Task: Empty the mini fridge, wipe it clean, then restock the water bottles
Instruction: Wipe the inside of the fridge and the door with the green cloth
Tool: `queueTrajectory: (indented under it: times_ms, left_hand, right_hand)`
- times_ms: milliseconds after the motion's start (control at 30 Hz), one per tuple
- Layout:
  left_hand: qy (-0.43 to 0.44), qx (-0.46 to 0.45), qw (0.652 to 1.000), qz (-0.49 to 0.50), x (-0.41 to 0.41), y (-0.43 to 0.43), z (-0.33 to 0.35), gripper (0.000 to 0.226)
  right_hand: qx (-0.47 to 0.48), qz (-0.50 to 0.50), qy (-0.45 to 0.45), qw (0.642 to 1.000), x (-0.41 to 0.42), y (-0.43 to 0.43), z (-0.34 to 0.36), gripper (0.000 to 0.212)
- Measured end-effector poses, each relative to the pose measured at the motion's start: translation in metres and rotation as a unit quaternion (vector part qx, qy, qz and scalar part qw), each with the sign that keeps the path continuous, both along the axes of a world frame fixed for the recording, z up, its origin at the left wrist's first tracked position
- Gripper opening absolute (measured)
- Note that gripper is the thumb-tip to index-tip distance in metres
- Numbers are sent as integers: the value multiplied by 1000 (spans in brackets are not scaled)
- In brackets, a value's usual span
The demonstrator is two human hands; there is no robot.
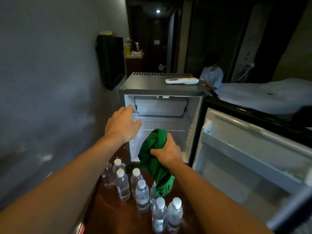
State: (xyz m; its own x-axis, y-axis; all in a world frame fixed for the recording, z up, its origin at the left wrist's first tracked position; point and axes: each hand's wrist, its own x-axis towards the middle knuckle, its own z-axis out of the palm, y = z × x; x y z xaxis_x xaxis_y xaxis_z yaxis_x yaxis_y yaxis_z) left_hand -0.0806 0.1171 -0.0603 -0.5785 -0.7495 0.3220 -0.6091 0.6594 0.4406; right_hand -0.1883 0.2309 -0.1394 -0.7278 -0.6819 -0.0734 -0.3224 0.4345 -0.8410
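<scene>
The fridge [160,86] stands at the back of the bench [108,213], its door [253,149] swung open to the right. A remote [182,81] lies on top of the fridge, toward its right side. Inside, a freezer box [160,105] sits at the top with a shelf [163,125] below it. The bottles [142,191] stand clustered on the bench before the fridge. The left hand [123,125] is at the upper left edge of the opening. The right hand [167,151] holds a cloth [155,159] before the opening, its tail hanging over the bottles. A TV [111,61] hangs on the wall [50,81] left of the fridge. A person [212,75] is behind the fridge to the right, and a bed [270,95] lies beyond the door.
</scene>
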Motion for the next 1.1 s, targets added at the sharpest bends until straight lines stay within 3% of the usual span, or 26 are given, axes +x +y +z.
queueTrajectory:
  times_ms: [167,500,633,867,967,1033,1100]
  left_hand:
    - [-28,-25,999,-21,-34,-30,17,43]
    - [-42,-52,996,-63,-105,-139,44,55]
    - [-93,-55,990,-95,-141,-170,36,59]
    - [-178,-116,964,-157,-179,-222,28,58]
    - [-186,-109,962,-165,-183,-228,26,61]
    - [-187,-111,962,-165,-185,-228,26,63]
    - [-188,-120,961,-166,-186,-228,27,63]
  right_hand:
    - [4,-56,22,998,-38,-17,-5,63]
    - [36,-146,41,988,-108,-82,-11,51]
    - [40,-151,67,985,-133,-111,-17,51]
    - [76,-119,101,985,-171,-188,-39,42]
    - [50,-92,94,990,-180,-237,-53,54]
    - [88,-42,120,988,-175,-269,-67,53]
    - [172,48,204,962,-160,-293,-85,56]
